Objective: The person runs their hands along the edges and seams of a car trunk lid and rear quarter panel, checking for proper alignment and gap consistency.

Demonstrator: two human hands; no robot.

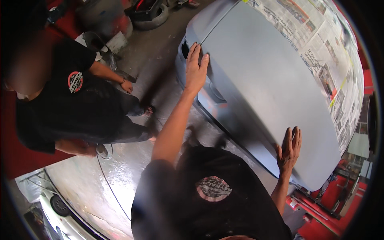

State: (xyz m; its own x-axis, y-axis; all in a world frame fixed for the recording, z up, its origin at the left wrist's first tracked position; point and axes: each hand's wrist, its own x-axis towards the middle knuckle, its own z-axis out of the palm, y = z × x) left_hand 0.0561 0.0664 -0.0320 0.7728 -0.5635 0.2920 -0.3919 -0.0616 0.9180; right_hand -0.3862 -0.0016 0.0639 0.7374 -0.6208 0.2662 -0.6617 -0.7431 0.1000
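Observation:
A broad matte grey car lid (256,64) stretches before me, rounded at its near edge. My left hand (196,72) lies on its left corner, beside the seam, fingers extended and thumb apart. Farther right along the near part of the same lid rests my right hand (289,152), with its fingers stretched out flat. Neither hand holds anything. Newspaper sheets (320,52) cover the area beyond the lid, with strips of yellow-green tape. Below my left hand the grey bumper (212,106) shows some reddish patches.
At my left stands a person in a black shirt (68,108), with a cable (108,184) hanging near one hand. Tyres (150,20) lie at the back left. Red equipment (324,212) stands at the lower right. A white car (64,216) is at the lower left.

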